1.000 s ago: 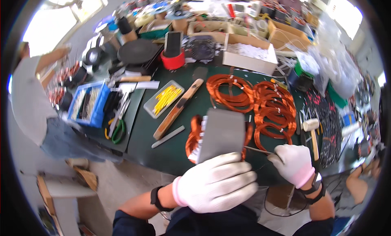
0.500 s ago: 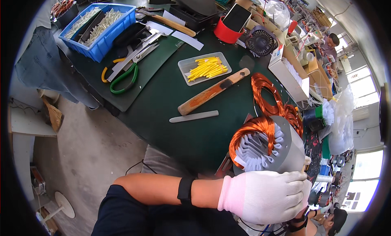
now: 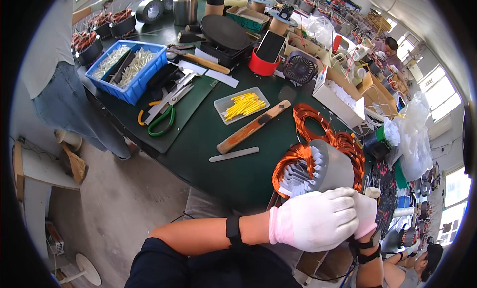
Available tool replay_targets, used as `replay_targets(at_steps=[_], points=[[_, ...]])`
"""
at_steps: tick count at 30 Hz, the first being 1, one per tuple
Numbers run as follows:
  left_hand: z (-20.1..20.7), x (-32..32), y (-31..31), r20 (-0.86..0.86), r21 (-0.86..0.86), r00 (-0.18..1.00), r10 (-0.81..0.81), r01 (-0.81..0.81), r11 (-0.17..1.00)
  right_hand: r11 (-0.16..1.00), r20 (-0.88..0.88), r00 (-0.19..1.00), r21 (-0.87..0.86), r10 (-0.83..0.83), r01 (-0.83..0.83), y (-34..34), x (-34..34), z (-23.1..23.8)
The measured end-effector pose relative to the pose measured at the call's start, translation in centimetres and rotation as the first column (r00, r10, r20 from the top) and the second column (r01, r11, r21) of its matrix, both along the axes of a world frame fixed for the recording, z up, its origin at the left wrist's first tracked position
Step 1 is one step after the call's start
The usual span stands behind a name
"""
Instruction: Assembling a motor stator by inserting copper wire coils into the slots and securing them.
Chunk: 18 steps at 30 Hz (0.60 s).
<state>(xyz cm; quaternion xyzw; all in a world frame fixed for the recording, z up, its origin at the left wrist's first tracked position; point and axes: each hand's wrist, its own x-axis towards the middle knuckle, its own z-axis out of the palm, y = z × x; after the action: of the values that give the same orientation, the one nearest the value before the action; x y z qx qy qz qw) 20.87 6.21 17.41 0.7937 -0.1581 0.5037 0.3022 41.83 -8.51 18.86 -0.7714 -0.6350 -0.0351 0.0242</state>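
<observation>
A motor stator [image 3: 332, 165] in a grey metal housing lies on its side at the near right of the table. White slot liners [image 3: 298, 178] ring its open end, and a copper wire coil [image 3: 284, 165] loops out of it. My left hand [image 3: 320, 219], in a white glove with a pink cuff, is at the housing's near side with fingers curled. My right hand [image 3: 365, 213], gloved alike, is against it, its fingers hidden behind the left. Whatever the hands hold is out of sight. More copper coils [image 3: 313, 120] lie behind the stator.
On the green table [image 3: 198, 161] lie a wooden stick [image 3: 254, 126], a pale flat strip [image 3: 234, 154], a tray of yellow tubes [image 3: 243, 106] and scissors [image 3: 161, 124]. A blue bin [image 3: 126, 84], small fan [image 3: 300, 67] and white carton [image 3: 339, 98] stand farther back. A person [image 3: 64, 89] stands at left.
The view has shifted, showing more of the table's far side. My hands stay together by the stator, and more of the right hand and wrist now shows beside the left.
</observation>
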Motion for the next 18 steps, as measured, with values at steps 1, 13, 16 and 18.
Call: replay_targets(at_steps=[1, 13, 16, 18], points=[[0.2, 0.0, 0.0, -0.008, 0.026, 1.000, -0.005, 0.005, 1.000, 1.000, 0.019, 1.000, 0.022, -0.009, 0.008, 0.0, 0.1, -0.1], [-4.5, -5.6, 17.7, -0.404, 0.167, 0.481, 0.778, -0.797, 0.580, 0.848, 0.019, 0.999, 0.528, 0.047, -0.050, -4.7, -3.2, 1.5], [-7.6, -6.8, 22.1, -0.539, 0.393, 0.218, 0.814, -0.790, 0.471, 0.825, -0.149, 0.985, 0.565, 0.085, 0.014, -4.8, -3.3, 0.9], [-8.3, -6.8, 22.8, -0.612, 0.428, 0.159, 0.774, -0.756, 0.494, 0.814, -0.154, 0.984, 0.581, 0.091, 0.016, -5.1, -3.3, 0.4]])
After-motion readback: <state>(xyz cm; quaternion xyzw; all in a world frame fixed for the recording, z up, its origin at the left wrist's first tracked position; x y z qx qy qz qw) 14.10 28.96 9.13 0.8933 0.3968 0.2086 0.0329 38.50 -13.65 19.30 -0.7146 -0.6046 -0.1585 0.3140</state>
